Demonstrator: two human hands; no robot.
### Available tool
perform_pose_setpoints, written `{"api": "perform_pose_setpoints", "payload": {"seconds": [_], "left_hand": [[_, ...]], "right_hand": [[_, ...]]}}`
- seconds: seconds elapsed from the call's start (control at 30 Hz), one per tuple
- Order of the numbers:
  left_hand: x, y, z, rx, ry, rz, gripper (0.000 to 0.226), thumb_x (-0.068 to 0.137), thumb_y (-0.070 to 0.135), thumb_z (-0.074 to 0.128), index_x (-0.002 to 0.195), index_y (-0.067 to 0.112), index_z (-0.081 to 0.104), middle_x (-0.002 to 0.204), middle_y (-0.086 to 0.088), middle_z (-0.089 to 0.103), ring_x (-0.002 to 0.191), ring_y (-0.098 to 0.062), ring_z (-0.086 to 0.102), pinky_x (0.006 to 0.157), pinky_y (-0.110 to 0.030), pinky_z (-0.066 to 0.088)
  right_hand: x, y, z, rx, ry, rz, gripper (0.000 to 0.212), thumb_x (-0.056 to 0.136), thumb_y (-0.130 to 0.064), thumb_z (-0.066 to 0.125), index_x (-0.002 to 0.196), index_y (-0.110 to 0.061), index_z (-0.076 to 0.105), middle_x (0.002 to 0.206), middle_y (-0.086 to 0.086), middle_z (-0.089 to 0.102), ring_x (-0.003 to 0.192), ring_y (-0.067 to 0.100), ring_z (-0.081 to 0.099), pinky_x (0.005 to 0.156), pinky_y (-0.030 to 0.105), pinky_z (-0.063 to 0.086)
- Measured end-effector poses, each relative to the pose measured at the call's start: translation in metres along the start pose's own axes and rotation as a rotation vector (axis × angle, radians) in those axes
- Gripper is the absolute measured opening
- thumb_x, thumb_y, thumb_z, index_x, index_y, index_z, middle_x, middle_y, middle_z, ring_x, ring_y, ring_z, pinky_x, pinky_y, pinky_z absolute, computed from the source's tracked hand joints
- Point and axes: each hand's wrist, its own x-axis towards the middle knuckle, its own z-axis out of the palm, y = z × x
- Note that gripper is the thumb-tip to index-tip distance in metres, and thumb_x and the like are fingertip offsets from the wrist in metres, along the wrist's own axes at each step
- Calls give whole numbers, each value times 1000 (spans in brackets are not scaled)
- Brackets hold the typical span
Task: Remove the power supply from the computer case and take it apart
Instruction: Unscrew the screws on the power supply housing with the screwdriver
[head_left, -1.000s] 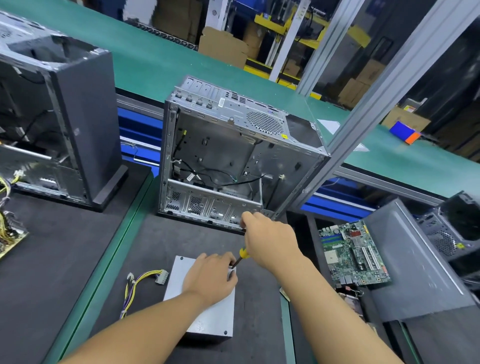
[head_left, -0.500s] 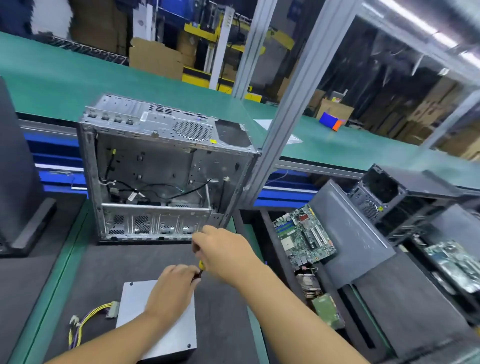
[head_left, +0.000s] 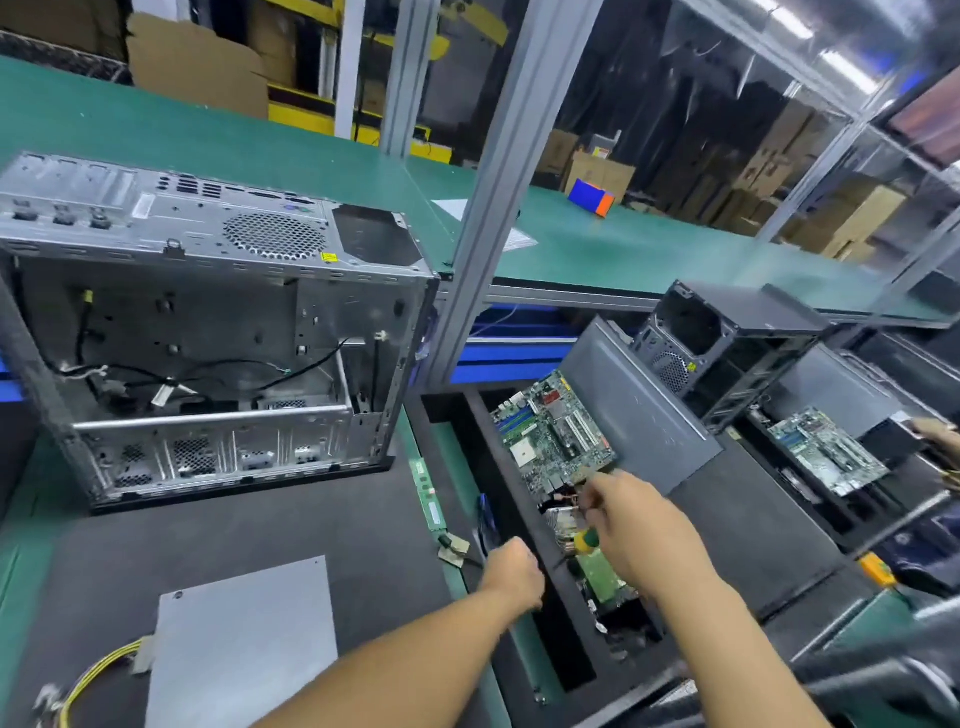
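The grey power supply (head_left: 244, 639) lies flat on the black mat at lower left, its yellow cables (head_left: 98, 670) trailing off to the left. Behind it stands the open silver computer case (head_left: 208, 332), with loose black wires inside. My left hand (head_left: 511, 571) is off the power supply, at the left rim of a black tray (head_left: 462, 415); its fingers are curled and nothing shows in them. Over the tray, my right hand (head_left: 639, 525) grips a screwdriver (head_left: 584, 543) with a green and yellow handle.
In the tray lie a green motherboard (head_left: 553, 431), a leaning grey side panel (head_left: 639, 405) and small parts. A memory stick (head_left: 428, 493) lies beside the tray. An aluminium post (head_left: 498, 171) rises behind. Further right are another case (head_left: 727, 343), a second motherboard (head_left: 826, 449) and another person's hand (head_left: 940, 431).
Both hands have left the power supply and moved right to the tray. My view has swung right, so the case and power supply now sit at the left.
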Motion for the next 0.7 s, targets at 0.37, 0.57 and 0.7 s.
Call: {"api": "perform_pose_setpoints", "payload": {"seconds": [0.37,0.57,0.7], "left_hand": [[15,-44,39,1092,-303,156,77,94,48,54,154,10,24,163,-11,13,150,-36,-3,118,-61,-3],[9,-46,-33,1187,-20,390,46,94,38,52,133,12,52,137,-10,47,135,-33,32,110,-54,23],[-18,-58,-116,1172,-23,405,68,89,63,50,142,22,45,156,-8,30,144,-31,20,112,-56,18]], "right_hand": [[-12,-3,36,34,-118,18,9,92,-16,59,92,-25,58,96,-3,56,81,19,54,75,35,48],[10,-45,12,220,30,-72,13,86,-18,68,87,-21,55,89,-1,62,79,25,54,70,37,45],[21,-83,6,334,131,-192,11,89,-20,62,84,-20,52,75,-4,58,71,25,52,65,38,43]]}}
